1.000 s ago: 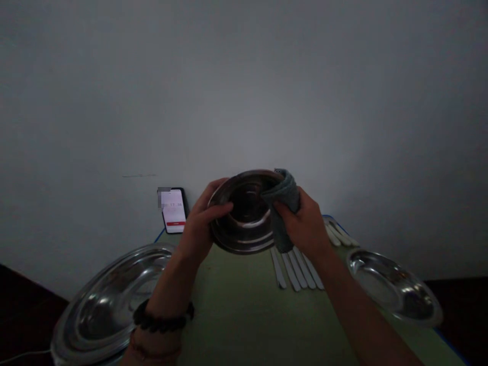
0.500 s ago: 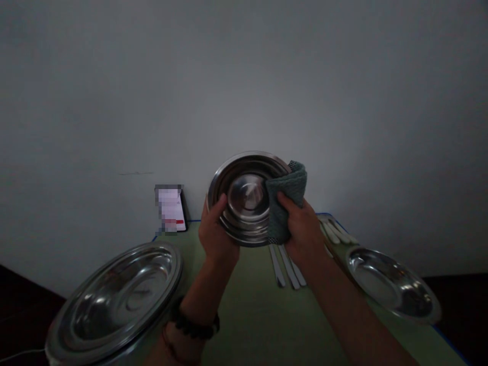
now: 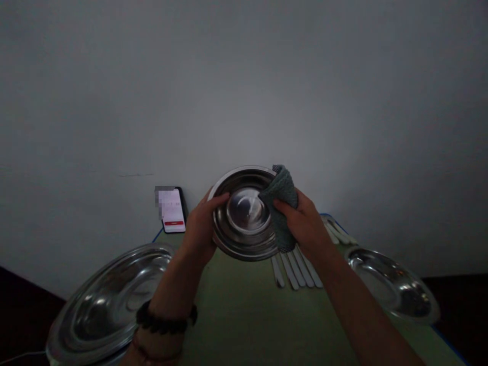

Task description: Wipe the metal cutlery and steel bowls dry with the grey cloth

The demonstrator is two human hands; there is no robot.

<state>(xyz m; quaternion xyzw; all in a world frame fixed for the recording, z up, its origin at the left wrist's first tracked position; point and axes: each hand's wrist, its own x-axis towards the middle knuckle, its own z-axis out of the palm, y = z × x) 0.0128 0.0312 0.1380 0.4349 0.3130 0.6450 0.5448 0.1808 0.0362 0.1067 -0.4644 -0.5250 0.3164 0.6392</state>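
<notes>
A round stainless steel bowl (image 3: pixel 244 246) is held up above the table, its inside tilted toward me. My left hand (image 3: pixel 200 229) grips its left side, the thumb over the rim and the other fingers hidden behind. On the right side, my right hand (image 3: pixel 303 221) is closed on a folded grey-green cloth (image 3: pixel 284 203), which wraps over the bowl's rim. The right thumb presses the cloth against the bowl's inner face. Below the right hand, several metal knives (image 3: pixel 295 272) lie side by side on the table, partly covered by the bowl and hand.
A large steel basin (image 3: pixel 102 300) stands at the left, an oval steel dish (image 3: pixel 394 284) at the right edge. More cutlery (image 3: pixel 339 234) lies at the back right. A lit phone (image 3: pixel 173 211) leans on the wall (image 3: pixel 244 91) behind the green table (image 3: pixel 247 315).
The bowl has come down slightly. My left hand has shifted left and outward along the rim, and the cloth in my right hand has moved a little left. More of the knives shows.
</notes>
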